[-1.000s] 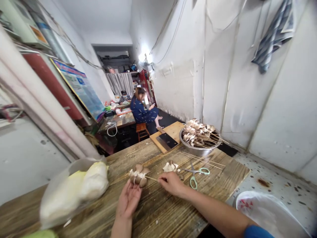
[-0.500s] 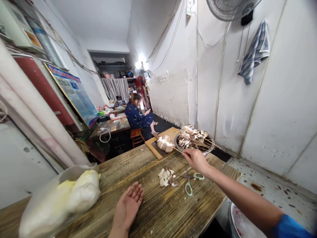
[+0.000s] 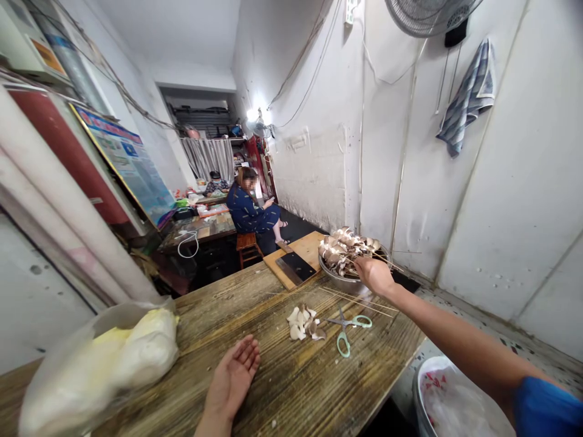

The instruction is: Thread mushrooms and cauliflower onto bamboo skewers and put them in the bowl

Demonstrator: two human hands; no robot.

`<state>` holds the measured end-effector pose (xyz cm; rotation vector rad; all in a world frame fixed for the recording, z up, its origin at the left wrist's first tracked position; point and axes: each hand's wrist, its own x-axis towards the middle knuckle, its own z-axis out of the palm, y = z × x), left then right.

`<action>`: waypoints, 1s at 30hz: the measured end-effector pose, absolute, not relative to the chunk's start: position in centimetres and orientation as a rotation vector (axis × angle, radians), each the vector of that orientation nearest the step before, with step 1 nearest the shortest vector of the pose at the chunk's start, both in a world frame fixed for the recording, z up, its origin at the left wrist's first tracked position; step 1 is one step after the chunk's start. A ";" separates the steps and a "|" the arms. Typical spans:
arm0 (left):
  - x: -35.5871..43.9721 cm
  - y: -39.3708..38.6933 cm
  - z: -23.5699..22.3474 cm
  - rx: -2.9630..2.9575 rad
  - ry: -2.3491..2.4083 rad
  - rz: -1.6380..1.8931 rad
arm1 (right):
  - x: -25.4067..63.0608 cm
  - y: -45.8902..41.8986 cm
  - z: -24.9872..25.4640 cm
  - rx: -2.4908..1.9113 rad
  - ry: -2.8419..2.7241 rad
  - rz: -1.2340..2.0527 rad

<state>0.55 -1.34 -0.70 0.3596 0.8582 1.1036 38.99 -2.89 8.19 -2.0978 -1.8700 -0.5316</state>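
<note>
My right hand [image 3: 375,276] is at the front rim of a metal bowl [image 3: 342,283], its fingers pinched round the stick end of a mushroom skewer [image 3: 336,255]. The mushroom end rests on a heap of mushroom skewers [image 3: 348,241] in the bowl; the stick itself is mostly hidden by my fingers. Palm up, my left hand [image 3: 237,370] lies over the wooden table [image 3: 282,388] with nothing in it, its fingers slightly curled. Between the hands are a small pile of cut mushrooms [image 3: 304,321], scissors [image 3: 346,328] with pale green handles, and bare bamboo sticks [image 3: 359,298].
A cleaver [image 3: 296,267] lies on a cutting board [image 3: 306,245] beside the bowl. On the left stands a plastic bag [image 3: 104,364] with pale contents. A lined bucket [image 3: 449,394] is on the floor at right. A person [image 3: 250,203] sits on a stool farther back.
My right hand has carried the mushroom skewer from above the cleaver rightward to the heap in the bowl, uncovering the blade. My left hand stays palm up near the same spot.
</note>
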 end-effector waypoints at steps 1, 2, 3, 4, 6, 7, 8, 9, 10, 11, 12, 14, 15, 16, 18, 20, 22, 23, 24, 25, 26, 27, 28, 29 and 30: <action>0.5 -1.3 -0.8 0.361 0.860 1.103 | 39.1 -2.8 8.0 -2.112 -1.867 -0.532; 0.5 -1.3 -0.8 0.362 0.863 1.102 | 39.1 -2.7 7.9 -2.126 -1.866 -0.531; 0.5 -1.3 -0.9 0.364 0.865 1.102 | 39.2 -2.6 7.8 -2.137 -1.867 -0.531; 0.5 -1.2 -1.0 0.366 0.867 1.102 | 39.3 -2.5 7.8 -2.147 -1.869 -0.530; 0.5 -1.2 -1.1 0.367 0.872 1.100 | 39.4 -2.5 7.7 -2.161 -1.878 -0.529; 0.5 -1.2 -1.2 0.367 0.873 1.098 | 39.4 -2.5 7.6 -2.167 -1.884 -0.528; 0.5 -1.1 -1.2 0.367 0.872 1.095 | 39.4 -2.5 7.6 -2.173 -1.889 -0.528; 0.5 -1.1 -1.3 0.369 0.870 1.094 | 39.4 -2.5 7.6 -2.179 -1.897 -0.527; 0.5 -1.1 -1.3 0.370 0.868 1.092 | 39.5 -2.5 7.5 -2.183 -1.906 -0.525; 0.5 -1.1 -1.3 0.371 0.867 1.090 | 39.5 -2.4 7.5 -2.187 -1.917 -0.522; 0.5 -1.1 -1.3 0.372 0.867 1.089 | 39.5 -2.3 7.4 -2.192 -1.927 -0.516; 0.5 -1.1 -1.3 0.372 0.868 1.089 | 39.5 -2.2 7.3 -2.203 -1.946 -0.502; 0.5 -1.1 -1.3 0.370 0.869 1.089 | 39.4 -2.2 7.3 -2.210 -1.952 -0.494; 0.5 -1.1 -1.3 0.368 0.869 1.090 | 39.4 -2.2 7.4 -2.216 -1.957 -0.489; 0.5 -1.1 -1.2 0.365 0.868 1.091 | 39.2 -2.3 7.6 -2.222 -1.967 -0.486; 0.5 -1.2 -1.2 0.362 0.871 1.090 | 38.9 -2.5 8.0 -2.222 -1.976 -0.496; 0.5 -1.2 -1.1 0.363 0.875 1.084 | 38.6 -2.7 8.4 -2.220 -1.984 -0.509; 0.6 -1.2 -1.1 0.365 0.878 1.082 | 38.5 -2.8 8.6 -2.221 -1.987 -0.515; 0.6 -1.2 -1.0 0.365 0.882 1.080 | 38.4 -2.8 8.7 -2.222 -1.988 -0.521; 0.6 -1.1 -1.0 0.364 0.885 1.081 | 38.3 -2.9 8.7 -2.224 -1.987 -0.525; 0.6 -1.1 -1.0 0.362 0.885 1.082 | 38.2 -3.0 8.8 -2.225 -1.985 -0.530; 0.7 -1.1 -1.0 0.359 0.884 1.084 | 38.2 -3.1 8.7 -2.227 -1.980 -0.533; 0.7 -1.1 -1.0 0.355 0.881 1.086 | 38.2 -3.1 8.7 -2.228 -1.974 -0.534; 0.7 -1.0 -1.0 0.351 0.878 1.087 | 38.3 -3.2 8.6 -2.226 -1.968 -0.532; 0.7 -1.0 -1.1 0.347 0.875 1.087 | 38.3 -3.2 8.6 -2.221 -1.962 -0.528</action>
